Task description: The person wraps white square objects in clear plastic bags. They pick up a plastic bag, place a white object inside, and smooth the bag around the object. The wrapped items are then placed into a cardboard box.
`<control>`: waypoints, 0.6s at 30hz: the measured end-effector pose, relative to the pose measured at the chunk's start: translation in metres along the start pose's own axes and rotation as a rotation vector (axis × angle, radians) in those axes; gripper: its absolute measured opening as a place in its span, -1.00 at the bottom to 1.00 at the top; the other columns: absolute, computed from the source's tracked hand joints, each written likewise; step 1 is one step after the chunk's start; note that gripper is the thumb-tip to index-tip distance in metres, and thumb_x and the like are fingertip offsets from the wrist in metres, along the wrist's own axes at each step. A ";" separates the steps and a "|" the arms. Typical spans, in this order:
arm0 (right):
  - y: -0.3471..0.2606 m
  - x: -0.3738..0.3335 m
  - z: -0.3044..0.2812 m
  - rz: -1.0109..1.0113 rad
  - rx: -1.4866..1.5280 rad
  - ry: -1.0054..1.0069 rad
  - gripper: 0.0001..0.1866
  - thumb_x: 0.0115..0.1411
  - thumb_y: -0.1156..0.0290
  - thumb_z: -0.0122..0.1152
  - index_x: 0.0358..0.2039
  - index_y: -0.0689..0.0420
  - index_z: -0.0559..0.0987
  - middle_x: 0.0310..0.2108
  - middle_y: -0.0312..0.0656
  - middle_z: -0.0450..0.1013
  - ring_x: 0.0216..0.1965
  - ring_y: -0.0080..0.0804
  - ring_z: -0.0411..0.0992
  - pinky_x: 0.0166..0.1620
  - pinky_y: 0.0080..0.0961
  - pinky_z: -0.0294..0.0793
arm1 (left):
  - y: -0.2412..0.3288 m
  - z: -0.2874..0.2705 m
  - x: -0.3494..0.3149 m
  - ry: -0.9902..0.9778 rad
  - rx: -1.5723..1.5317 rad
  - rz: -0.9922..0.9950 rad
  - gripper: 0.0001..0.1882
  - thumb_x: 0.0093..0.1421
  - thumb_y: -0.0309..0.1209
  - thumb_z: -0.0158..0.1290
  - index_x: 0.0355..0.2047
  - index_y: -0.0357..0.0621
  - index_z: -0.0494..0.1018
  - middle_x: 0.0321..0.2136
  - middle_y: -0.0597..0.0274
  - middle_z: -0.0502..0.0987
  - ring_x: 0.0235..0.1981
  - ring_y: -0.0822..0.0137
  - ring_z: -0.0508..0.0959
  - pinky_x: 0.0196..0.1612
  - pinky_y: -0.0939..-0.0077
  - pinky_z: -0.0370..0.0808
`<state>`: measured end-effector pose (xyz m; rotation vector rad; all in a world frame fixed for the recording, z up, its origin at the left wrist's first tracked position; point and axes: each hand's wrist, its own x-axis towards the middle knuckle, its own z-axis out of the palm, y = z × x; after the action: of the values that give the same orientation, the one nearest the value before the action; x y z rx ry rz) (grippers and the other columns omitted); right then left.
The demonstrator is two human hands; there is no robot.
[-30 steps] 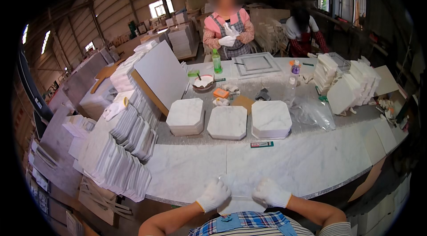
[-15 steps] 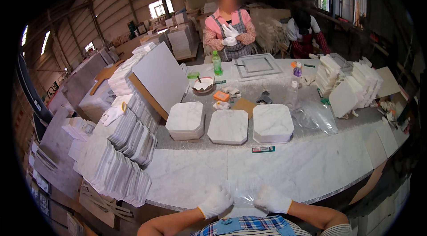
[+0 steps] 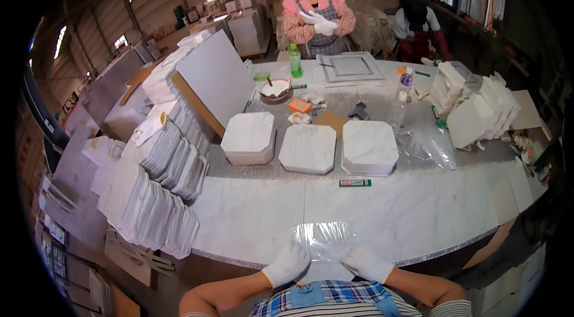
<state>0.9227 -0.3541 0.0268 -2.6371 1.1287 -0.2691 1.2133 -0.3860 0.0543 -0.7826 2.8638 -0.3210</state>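
Between my hands a clear plastic sheet (image 3: 326, 238) is stretched over the near edge of the marble tabletop (image 3: 251, 212). My left hand (image 3: 288, 264), in a white glove, grips its left side with the fingers closed. On the right side my right hand (image 3: 368, 264), gloved the same way, is closed on the plastic too. Whether the sheet is a bag or a film I cannot tell. Beyond it lies a small dark green flat packet (image 3: 355, 183). Three stacks of white octagonal marble tiles stand further back: a left stack (image 3: 249, 137), a middle stack (image 3: 307, 148) and a right stack (image 3: 369, 146).
Long rows of tiles (image 3: 146, 206) line the left side, beside a leaning white board (image 3: 212, 81). Crumpled clear plastic (image 3: 426, 146) lies right of the stacks. Bottles, a bowl (image 3: 276, 91) and more tiles (image 3: 478, 110) stand further off. Two people are across the table.
The clear sheet has spread further forward over the tabletop between my hands. My view has tilted downward, so the table appears higher. The person opposite has shifted their gloved hands.
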 end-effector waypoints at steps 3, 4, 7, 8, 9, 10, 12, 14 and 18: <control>-0.011 -0.012 -0.005 0.050 0.101 -0.002 -0.71 0.19 0.15 0.22 -0.20 0.07 0.51 -0.41 -0.09 0.45 -0.31 -0.06 0.48 -0.25 -0.12 0.49 | 0.007 -0.006 -0.012 0.051 -0.074 -0.083 -0.51 0.19 -0.13 0.05 -0.08 -0.35 0.48 -0.20 -0.03 0.53 -0.11 0.04 0.47 -0.05 0.13 0.42; -0.016 -0.015 -0.005 0.045 0.077 0.037 -0.65 0.18 0.10 0.23 -0.15 0.07 0.51 -0.36 -0.08 0.44 -0.28 -0.05 0.47 -0.24 -0.12 0.49 | 0.013 -0.010 -0.019 0.064 -0.124 -0.121 -0.45 0.20 -0.07 0.06 -0.05 -0.38 0.47 -0.17 -0.08 0.51 -0.09 0.01 0.46 -0.05 0.12 0.42; -0.022 -0.022 0.001 0.035 0.006 0.095 -0.43 0.12 -0.04 0.28 0.01 0.09 0.50 -0.21 -0.04 0.42 -0.20 -0.03 0.45 -0.19 -0.14 0.50 | 0.015 -0.027 -0.027 -0.108 -0.280 -0.238 -0.18 0.13 0.12 0.12 0.06 -0.47 0.38 -0.10 -0.19 0.43 -0.05 -0.07 0.42 -0.01 0.09 0.41; -0.020 -0.032 0.012 0.055 -0.028 0.090 -0.35 0.09 -0.08 0.31 0.07 0.10 0.48 -0.16 -0.03 0.41 -0.16 -0.02 0.43 -0.17 -0.15 0.50 | 0.018 -0.025 -0.022 -0.169 -0.317 -0.266 -0.12 0.10 0.15 0.14 0.09 -0.49 0.35 -0.08 -0.19 0.42 -0.04 -0.08 0.41 0.00 0.08 0.41; -0.028 -0.038 0.005 0.088 -0.005 0.105 -0.31 0.06 -0.08 0.33 0.08 0.11 0.48 -0.15 -0.05 0.41 -0.15 -0.04 0.42 -0.16 -0.14 0.49 | 0.019 -0.032 -0.018 -0.216 -0.337 -0.266 -0.06 0.07 0.18 0.16 0.13 -0.50 0.31 -0.02 -0.22 0.40 0.00 -0.10 0.40 0.05 0.07 0.38; -0.031 -0.040 -0.005 0.126 0.005 0.128 -0.28 0.03 -0.09 0.35 0.08 0.12 0.47 -0.14 -0.07 0.42 -0.14 -0.05 0.42 -0.14 -0.14 0.49 | 0.020 -0.038 -0.010 -0.253 -0.346 -0.262 0.01 0.04 0.21 0.17 0.17 -0.52 0.27 0.04 -0.25 0.38 0.04 -0.12 0.39 0.10 0.06 0.36; -0.037 -0.041 -0.013 0.155 0.066 0.102 -0.27 -0.05 -0.03 0.41 0.06 0.14 0.46 -0.09 -0.09 0.40 -0.12 -0.08 0.41 -0.12 -0.19 0.48 | 0.024 -0.034 -0.015 -0.171 -0.311 -0.243 0.12 -0.02 0.27 0.19 0.23 -0.52 0.22 0.15 -0.28 0.32 0.15 -0.13 0.34 0.19 0.07 0.29; -0.041 -0.037 -0.012 0.165 0.101 0.076 -0.25 -0.07 0.06 0.46 0.08 0.14 0.42 -0.08 -0.12 0.40 -0.14 -0.12 0.42 -0.13 -0.23 0.47 | 0.026 -0.028 -0.020 -0.214 -0.279 -0.255 0.16 -0.05 0.29 0.20 0.25 -0.51 0.20 0.20 -0.29 0.29 0.20 -0.12 0.31 0.22 0.08 0.25; -0.045 -0.035 -0.010 0.189 0.096 0.091 -0.26 -0.06 0.11 0.47 0.08 0.15 0.40 -0.07 -0.14 0.40 -0.16 -0.14 0.44 -0.14 -0.25 0.46 | 0.028 -0.024 -0.022 -0.214 -0.268 -0.273 0.17 -0.07 0.28 0.23 0.26 -0.50 0.20 0.21 -0.26 0.28 0.22 -0.09 0.30 0.23 0.09 0.26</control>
<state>0.9274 -0.3001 0.0476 -2.4367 1.3481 -0.3983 1.2138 -0.3470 0.0729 -1.1809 2.6294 0.1148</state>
